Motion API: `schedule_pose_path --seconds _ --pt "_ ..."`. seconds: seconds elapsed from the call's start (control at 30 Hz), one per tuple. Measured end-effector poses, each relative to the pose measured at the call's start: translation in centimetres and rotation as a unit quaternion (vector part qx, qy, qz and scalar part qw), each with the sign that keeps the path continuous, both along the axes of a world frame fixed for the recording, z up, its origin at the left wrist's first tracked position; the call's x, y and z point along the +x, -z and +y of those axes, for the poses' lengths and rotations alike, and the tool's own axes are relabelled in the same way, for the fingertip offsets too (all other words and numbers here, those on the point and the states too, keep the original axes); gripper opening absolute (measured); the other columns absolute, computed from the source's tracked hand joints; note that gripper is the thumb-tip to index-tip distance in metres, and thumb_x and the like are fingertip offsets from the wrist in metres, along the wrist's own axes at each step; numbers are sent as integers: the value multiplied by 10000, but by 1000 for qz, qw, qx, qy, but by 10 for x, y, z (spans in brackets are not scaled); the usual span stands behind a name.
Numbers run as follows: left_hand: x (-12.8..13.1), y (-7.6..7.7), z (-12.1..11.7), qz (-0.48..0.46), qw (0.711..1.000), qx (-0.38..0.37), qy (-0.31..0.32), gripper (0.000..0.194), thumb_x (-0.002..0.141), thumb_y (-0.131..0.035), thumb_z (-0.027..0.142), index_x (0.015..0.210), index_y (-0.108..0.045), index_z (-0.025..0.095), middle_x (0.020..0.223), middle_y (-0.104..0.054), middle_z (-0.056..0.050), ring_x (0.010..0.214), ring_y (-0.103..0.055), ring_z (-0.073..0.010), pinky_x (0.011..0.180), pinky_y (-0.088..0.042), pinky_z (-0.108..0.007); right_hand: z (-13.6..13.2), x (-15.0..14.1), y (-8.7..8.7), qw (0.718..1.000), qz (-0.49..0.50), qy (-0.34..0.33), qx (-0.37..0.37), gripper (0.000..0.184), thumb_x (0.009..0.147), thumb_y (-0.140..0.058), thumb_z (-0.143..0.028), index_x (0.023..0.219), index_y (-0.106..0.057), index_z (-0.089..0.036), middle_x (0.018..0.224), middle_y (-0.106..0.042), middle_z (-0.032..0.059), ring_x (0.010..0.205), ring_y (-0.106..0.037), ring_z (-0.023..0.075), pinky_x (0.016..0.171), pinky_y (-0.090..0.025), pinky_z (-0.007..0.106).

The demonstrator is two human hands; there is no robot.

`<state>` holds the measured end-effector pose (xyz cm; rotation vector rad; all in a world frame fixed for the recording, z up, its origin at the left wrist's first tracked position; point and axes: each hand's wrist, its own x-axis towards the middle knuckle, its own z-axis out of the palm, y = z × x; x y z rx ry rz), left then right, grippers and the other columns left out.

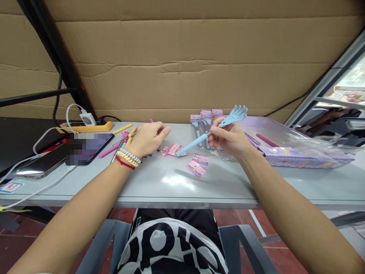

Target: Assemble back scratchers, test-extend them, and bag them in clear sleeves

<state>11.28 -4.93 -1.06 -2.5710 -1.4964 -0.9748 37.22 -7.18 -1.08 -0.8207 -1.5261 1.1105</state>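
Observation:
My right hand (pixel 226 137) is closed round the metal shaft of a light-blue back scratcher (pixel 194 144). Its hand-shaped head points up and to the right, and its handle slants down to the left above the table. Over a group of parts on the left lies my left hand (pixel 146 139), back towards me and thumb to the right; its other fingers are mostly hidden. Pink and yellow handles (pixel 107 151) and a pink hand-shaped head (pixel 124 135) lie beside my left wrist. Between my hands are small pink printed cards (pixel 196 168). More blue back scratchers (pixel 196 131) in clear bags lie behind my right hand.
A purple box (pixel 299 157) covered with clear plastic stands on the right, with a magenta handle (pixel 266 140) in it. At left are a phone (pixel 98 146), another dark device (pixel 42 161), white cables and a yellow power strip (pixel 98 126). Cardboard (pixel 182 49) closes off the back.

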Motion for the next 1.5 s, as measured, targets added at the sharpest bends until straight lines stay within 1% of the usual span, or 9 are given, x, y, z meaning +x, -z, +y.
schedule_pose_path --seconds 0.2,0.3,0.4,0.53,0.77,0.93,1.1,1.33,1.5 --pt "12 8 -8 10 987 22 160 365 919 -391 433 986 -609 148 874 -677 -49 788 -602 -157 734 -437 -271 0 -14 13 997 6 -70 -20 317 710 -736 -368 785 -485 -190 689 -710 44 594 -688 213 372 -452 234" --pt "19 17 -11 35 984 38 172 360 909 -431 404 1114 -577 146 979 -683 -78 843 -624 -173 761 -457 -285 -1 -23 16 994 12 -100 -42 293 726 -718 -358 817 -504 -181 744 -718 60 656 -701 231 387 -479 248" --pt "25 23 -14 52 980 65 180 333 912 -396 268 1192 -541 160 1072 -673 -87 908 -633 -178 790 -464 -293 -2 -29 17 990 15 -128 -63 313 721 -711 -378 886 -538 -175 845 -720 85 737 -704 247 408 -498 262" --pt "30 25 -19 69 980 92 161 364 929 -348 253 1247 -504 171 1109 -664 -89 912 -642 -189 716 -470 -291 -1 -29 17 992 14 -120 -42 369 769 -635 -505 896 -577 -163 815 -701 77 621 -670 192 397 -461 245" --pt "33 21 -20 154 977 138 57 457 978 -227 440 1004 -615 199 779 -684 -50 649 -616 -161 497 -314 -258 0 -28 19 997 -48 -6 56 305 782 -659 -456 800 -617 -154 605 -622 10 474 -554 105 407 -390 221" --pt "18 16 -5 163 965 203 16 414 971 -270 389 886 -627 196 752 -672 -50 596 -568 -153 493 -268 -275 7 -16 9 992 77 79 60 323 691 -730 -457 700 -617 -154 506 -583 -11 367 -482 89 338 -337 220" --pt "-14 4 19 143 960 237 -44 316 939 -339 300 884 -631 193 768 -658 -68 726 -589 -207 617 -327 -335 18 15 -8 934 241 253 76 298 756 -671 -396 605 -546 -172 416 -478 -58 298 -372 50 302 -263 195" --pt "-49 -2 40 103 962 221 -124 259 894 -397 252 879 -654 223 849 -660 -69 874 -577 -242 753 -333 -380 16 39 -26 861 345 372 40 336 892 -439 -255 570 -462 -167 365 -369 -71 291 -294 41 325 -184 184" --pt "-83 -2 52 70 963 191 -176 270 891 -395 283 888 -661 235 887 -654 -73 901 -562 -250 781 -342 -386 14 63 -33 805 385 451 35 362 911 -383 -267 558 -383 -185 351 -273 -85 295 -216 32 368 -133 210"
